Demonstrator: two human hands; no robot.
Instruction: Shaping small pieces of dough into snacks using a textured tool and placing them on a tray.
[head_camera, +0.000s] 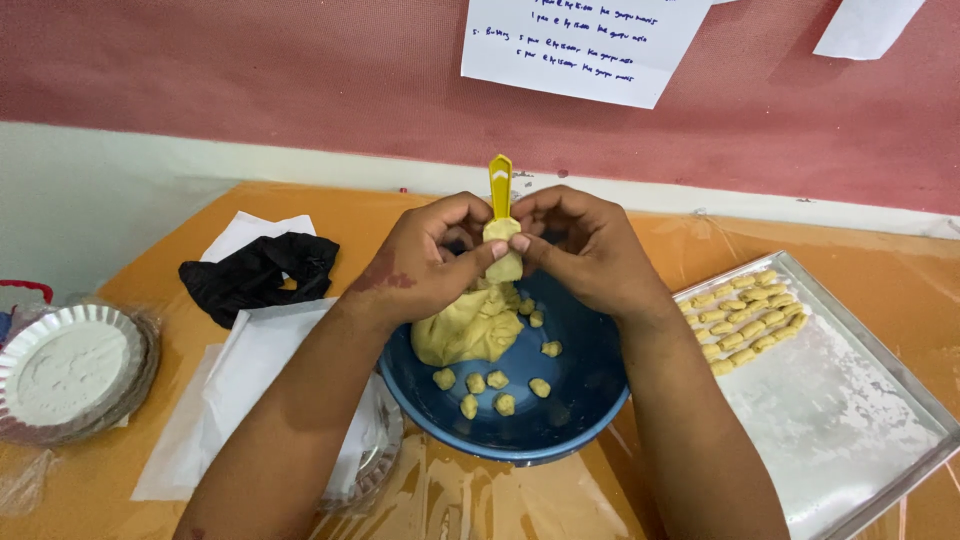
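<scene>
1. Left hand and right hand meet at frame centre; both pinch a dough piece on a yellow mould.
2. Below them, a blue bowl holds the dough lump; shaped pieces lie on the tray at right.

Soft, even indoor light fills the view; shadows stay faint. The metal tray shows mild glare (the plastic table cover too). Focus is sharp throughout, though edges bend slightly.

Wall: dull red upper band, pale grey-white lower band. White paper sheets fixed at its top. Orange table, covered in clear plastic, abuts the wall. Lighting even.
</scene>
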